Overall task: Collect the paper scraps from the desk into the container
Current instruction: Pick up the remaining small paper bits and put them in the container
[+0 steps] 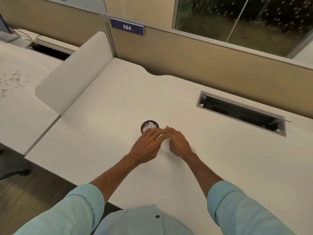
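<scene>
**Paper scraps lie between two hands beside a part-filled container**

A small heap of white paper scraps sits on the white surface, flanked by a person's two hands. It lies just in front of a small round dark container that holds crumpled white paper. The left hand lies over the heap with its fingers stretched toward the container's rim; motion blur makes it impossible to tell whether its grip has closed on any scrap. The right hand stands on its edge against the heap's other side, fingers straight and together, its grip wide and holding nothing. A stray scrap lies just beside the right wrist. Both sleeves are pale teal. Behind, a cable hatch stands open in the surface, and a blue sign reading 384 hangs on the tan partition. Loose bits dot the neighbouring surface at far left.
</scene>
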